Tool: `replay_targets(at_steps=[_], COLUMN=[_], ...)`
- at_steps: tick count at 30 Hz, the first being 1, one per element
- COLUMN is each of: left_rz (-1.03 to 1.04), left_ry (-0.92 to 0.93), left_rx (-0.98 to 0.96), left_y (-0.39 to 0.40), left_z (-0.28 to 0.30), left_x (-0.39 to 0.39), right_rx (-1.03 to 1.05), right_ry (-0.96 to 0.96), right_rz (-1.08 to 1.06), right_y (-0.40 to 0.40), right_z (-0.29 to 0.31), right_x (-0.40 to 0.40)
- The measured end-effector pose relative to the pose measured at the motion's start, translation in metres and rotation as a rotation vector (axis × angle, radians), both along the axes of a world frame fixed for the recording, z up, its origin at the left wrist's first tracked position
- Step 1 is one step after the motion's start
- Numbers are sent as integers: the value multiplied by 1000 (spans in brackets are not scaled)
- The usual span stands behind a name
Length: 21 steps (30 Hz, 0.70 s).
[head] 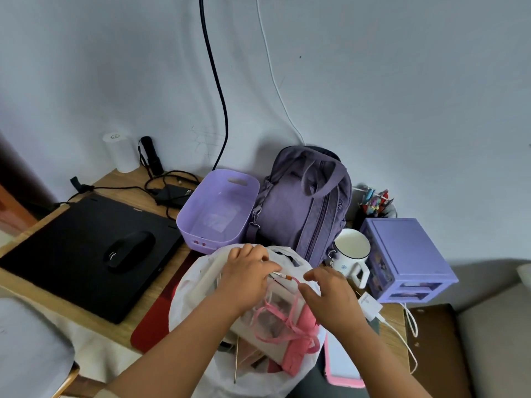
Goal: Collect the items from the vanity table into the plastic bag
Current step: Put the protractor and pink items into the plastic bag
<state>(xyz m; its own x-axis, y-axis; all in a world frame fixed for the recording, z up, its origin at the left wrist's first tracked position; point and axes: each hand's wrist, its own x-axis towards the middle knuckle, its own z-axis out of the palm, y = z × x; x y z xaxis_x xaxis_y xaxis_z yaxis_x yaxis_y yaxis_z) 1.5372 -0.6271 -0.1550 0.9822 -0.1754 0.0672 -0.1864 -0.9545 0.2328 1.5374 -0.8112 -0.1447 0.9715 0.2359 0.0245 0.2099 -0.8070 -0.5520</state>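
1. Head view: a purple basket (218, 209), a purple backpack (304, 202), a white mug (352, 251) and a purple drawer unit (402, 259) ring the white plastic bag (201, 285); a black laptop (86, 254) lies left.
2. All sit on a wooden table (126, 179) against a pale wall (402, 96).
3. Left hand (247, 274) pinches a thin brush (283, 276) over the bag's mouth; right hand (327, 297) hovers half-open, fingers curled, holding nothing, above a pink pouch (298, 340) inside.

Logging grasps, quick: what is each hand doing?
Left hand: shut on thin orange-tipped brush.
Right hand: open, holding nothing, over white plastic bag.
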Motion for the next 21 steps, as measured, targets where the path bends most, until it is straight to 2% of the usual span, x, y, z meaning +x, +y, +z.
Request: replay_targets(at_steps=[3,8,12,18,21], left_rz=[-4,87,106,-61,-167], left_ry=[45,-15,-50,124,187], left_rx=[1,-89,-162,-143,-46], left_y=[-2,10,13,-11,-18], left_z=[-5,-5,-1,-15,-30], left_x=[7,-2,-19,-44,-55], right_rx=[-20,-55,-99,-104,9], right_ry=[-9,38,189,434,500], right_rz=[-25,-78,-232,-267,-296], right_y=[-7,-15,-18,-24,-21], right_z=[0,-6,-16,-34,-42], right_x=[2,10,14,4,-6])
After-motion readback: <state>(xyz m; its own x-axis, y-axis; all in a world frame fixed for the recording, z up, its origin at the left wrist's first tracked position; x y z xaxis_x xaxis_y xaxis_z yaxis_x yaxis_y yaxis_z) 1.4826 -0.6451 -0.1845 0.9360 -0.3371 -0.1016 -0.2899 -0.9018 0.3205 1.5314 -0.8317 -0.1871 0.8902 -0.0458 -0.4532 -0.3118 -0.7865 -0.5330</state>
